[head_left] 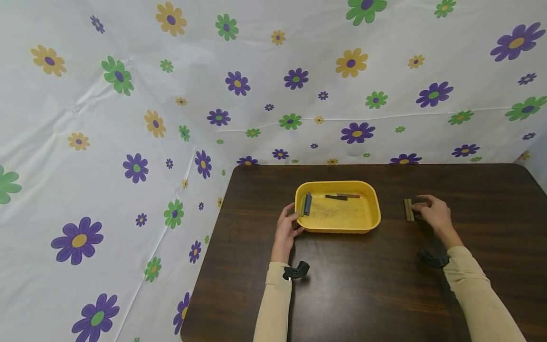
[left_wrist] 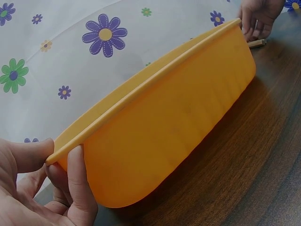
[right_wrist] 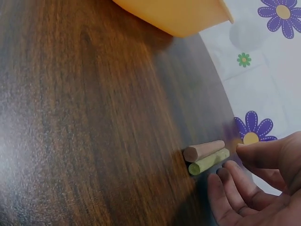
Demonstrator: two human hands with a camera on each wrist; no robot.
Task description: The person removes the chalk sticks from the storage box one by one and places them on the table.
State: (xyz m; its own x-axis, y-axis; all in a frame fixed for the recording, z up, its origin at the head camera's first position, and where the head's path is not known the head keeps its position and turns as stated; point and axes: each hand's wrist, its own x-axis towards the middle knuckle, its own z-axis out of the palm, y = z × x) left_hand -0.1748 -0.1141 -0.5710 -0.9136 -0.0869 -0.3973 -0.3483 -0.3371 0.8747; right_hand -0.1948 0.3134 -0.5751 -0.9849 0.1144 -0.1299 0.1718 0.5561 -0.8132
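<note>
A yellow plastic tub stands on the table. My left hand grips its near left corner, thumb over the rim and fingers under it, as the left wrist view shows. Inside the tub, a blue chalk stick and a green one lie along the left side. A black stick and a brown stick are toward the back. Right of the tub, a tan chalk stick and a yellow-green chalk stick lie side by side. My right hand is beside them, fingertips right at the yellow-green one, thumb and fingers spread apart.
The dark wood-grain table reaches back to a white cloth printed with flowers, which also hangs along the left side. Each wrist wears a black strap mount.
</note>
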